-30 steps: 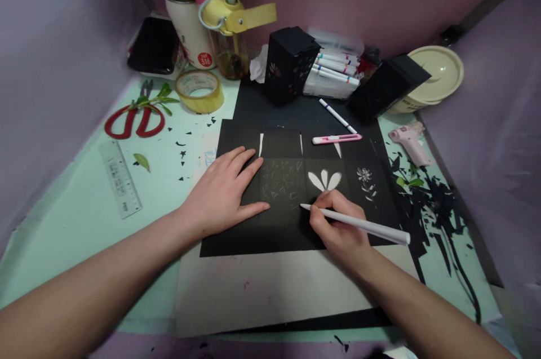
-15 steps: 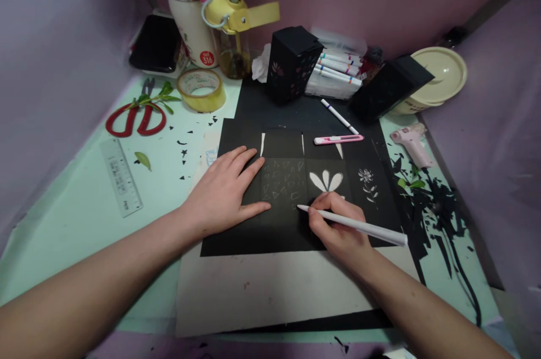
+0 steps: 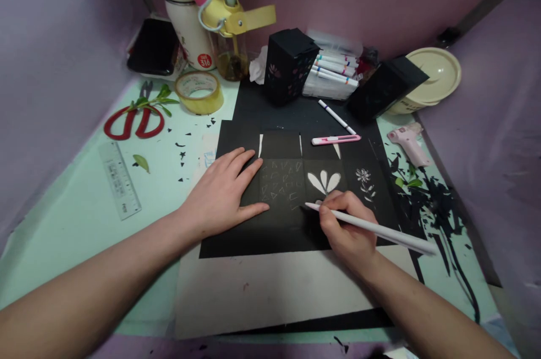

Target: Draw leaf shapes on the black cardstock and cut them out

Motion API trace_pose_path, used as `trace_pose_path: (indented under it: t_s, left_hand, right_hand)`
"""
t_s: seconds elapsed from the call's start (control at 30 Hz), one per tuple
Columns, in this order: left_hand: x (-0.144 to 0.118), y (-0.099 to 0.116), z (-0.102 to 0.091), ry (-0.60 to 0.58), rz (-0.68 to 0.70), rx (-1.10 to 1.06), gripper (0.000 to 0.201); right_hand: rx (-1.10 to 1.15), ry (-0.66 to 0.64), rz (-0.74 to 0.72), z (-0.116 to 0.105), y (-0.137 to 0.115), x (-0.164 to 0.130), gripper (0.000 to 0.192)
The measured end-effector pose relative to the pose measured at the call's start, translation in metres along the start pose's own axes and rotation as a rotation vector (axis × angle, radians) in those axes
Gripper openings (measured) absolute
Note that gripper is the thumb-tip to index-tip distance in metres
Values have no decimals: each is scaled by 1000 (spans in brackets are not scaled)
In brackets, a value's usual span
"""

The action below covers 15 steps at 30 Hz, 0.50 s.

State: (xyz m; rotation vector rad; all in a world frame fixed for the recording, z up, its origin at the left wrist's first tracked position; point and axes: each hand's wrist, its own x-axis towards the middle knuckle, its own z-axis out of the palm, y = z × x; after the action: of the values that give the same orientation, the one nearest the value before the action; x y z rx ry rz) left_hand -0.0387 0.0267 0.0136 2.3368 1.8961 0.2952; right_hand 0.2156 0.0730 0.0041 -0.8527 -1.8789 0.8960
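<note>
Mostly the scene holds as it was a second ago: the black card (image 3: 291, 195) lies flat near the middle of the surface (image 3: 76, 218), on a pale sheet (image 3: 270, 291) that reaches toward the near edge. What has moved is small. The right hand (image 3: 349, 229) has slid a little to the right along the card, and the white pen (image 3: 372, 226) has slid with it, its tip now close under the white petals (image 3: 324, 181) instead of below the panel of small triangles (image 3: 281, 185). Judging from that, the triangle panel looks done for now and the work is passing to the flower panel beside it.

The left hand (image 3: 226, 193) has not shifted. It lies palm down, flat and released on the card's left part, fingers spread toward the far edge and thumb stretched right, pinning the card in place. The right hand is closed around the pen in a writing grip, wrist low over the card's near edge, and the barrel slants back to the right, low over the card. Whether the tip touches the card I cannot tell.

Further back, the pink knife (image 3: 336, 138) lies untouched on the black paper
</note>
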Motion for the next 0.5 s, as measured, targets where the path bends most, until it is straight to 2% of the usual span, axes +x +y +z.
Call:
trace_pose_path:
  t_s: [0.13, 0.3, 0.5]
  left_hand:
    - [0, 0, 0, 2, -2, -4, 83]
    - [-1, -1, 0, -1, 5, 26, 84]
    - [0, -1, 1, 11, 2, 37, 87]
  right_hand:
    - [53, 118, -61, -2, 1, 1, 13]
    - [-56, 134, -34, -4, 1, 2, 7]
    - [-91, 135, -81, -5, 0, 4, 13]
